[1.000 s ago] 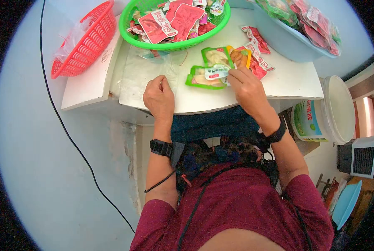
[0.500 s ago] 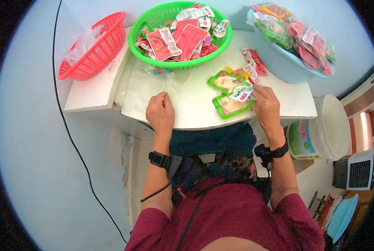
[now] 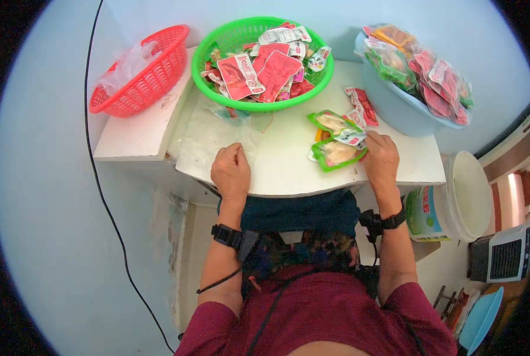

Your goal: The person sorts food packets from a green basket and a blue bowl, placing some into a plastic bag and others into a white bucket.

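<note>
Pinching the right-hand edge of two overlapping green-edged food packets [image 3: 341, 155], the right hand [image 3: 382, 157] has its grip closed on them right of centre, at the counter [image 3: 283, 160]; whether they rest fully on its top is hard to tell. Left of centre, the left hand [image 3: 232, 169] is curled at the counter's front edge, thumb pressed to fingers beside a clear plastic bag [image 3: 204, 142]; whether it catches the film cannot be told. An orange-edged packet [image 3: 321, 135] peeks from beneath the green ones, and red packets [image 3: 366, 107] lie just behind, near the light-blue basin [image 3: 389, 110] at upper right. The step in hand looks like handling packets by their edges; any shift would call for a firm pinch on both, as one might slip.
</note>
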Tool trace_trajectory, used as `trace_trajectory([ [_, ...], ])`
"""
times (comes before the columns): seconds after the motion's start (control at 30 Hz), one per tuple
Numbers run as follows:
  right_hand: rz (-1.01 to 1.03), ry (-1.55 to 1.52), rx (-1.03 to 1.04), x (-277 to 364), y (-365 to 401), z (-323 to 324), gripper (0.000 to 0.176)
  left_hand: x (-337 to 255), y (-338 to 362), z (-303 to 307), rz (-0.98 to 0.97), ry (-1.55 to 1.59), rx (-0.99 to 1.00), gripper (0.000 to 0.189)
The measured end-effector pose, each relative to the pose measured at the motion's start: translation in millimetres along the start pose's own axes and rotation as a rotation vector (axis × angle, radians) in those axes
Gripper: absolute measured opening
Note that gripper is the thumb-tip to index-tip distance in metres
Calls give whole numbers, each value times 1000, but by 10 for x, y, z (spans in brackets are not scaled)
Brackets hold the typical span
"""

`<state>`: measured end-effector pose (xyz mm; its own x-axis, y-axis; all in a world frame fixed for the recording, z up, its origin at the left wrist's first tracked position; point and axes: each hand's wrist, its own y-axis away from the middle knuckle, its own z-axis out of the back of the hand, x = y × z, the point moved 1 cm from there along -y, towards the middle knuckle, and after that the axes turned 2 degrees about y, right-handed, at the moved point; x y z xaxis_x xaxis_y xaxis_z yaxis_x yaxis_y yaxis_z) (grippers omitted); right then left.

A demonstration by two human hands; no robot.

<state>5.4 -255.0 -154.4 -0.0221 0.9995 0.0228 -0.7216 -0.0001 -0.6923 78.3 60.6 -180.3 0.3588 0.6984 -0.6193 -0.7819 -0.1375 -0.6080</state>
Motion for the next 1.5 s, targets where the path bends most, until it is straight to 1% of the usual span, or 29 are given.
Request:
trace_trajectory([
  [0.13, -66, 80, -104, -142, -2, -13, 18, 1, -1, 5, -6, 14, -18, 8],
  [0.23, -137, 140, -91, -252, 13, 13, 21, -19, 2, 19, -23, 15, -36, 8],
  [0.33, -161, 164, -84, -329, 38, 41, 24, 10, 8, -3, -37, 22, -56, 9],
  [0.43, -322, 144, -3, -320, 47, 85, 28, 14, 9, -4, -12, 38, -42, 8],
  [0.53, -344, 166, 71, -348, 63, 88, 28, 17, 9, 0, -25, 22, -38, 9],
  [0.73, -291, 180, -12, -408, 95, 22, 27, 13, 20, 16, -25, 5, -41, 9],
  [0.83, -232, 104, -55, -444, 113, -52, 28, 11, 14, 17, -47, -26, -40, 9],
  [0.93, -244, 118, 20, -312, 100, 53, 28, -22, 28, 26, -55, -22, -5, 6],
  [1.0, -268, 113, 21, -281, 104, 85, 28, -26, 16, 30, -49, -46, 11, 7],
  [1.13, -324, 53, 39, -307, 115, 157, 27, -24, 15, 26, -53, -57, 22, 8],
  [1.23, -392, 69, 101, -364, 104, 138, 28, -27, 11, 32, -4, -80, 41, 12],
  [1.33, -357, 11, 59, -373, 103, 130, 29, -14, 13, 32, 4, -38, 45, 12],
  [1.43, -544, -129, 202, -365, 50, 163, 31, -37, 18, 37, -20, -67, 21, 8],
  [1.5, -442, -183, 123, -456, 91, 110, 31, -21, 23, 24, -26, -61, 19, 8],
])
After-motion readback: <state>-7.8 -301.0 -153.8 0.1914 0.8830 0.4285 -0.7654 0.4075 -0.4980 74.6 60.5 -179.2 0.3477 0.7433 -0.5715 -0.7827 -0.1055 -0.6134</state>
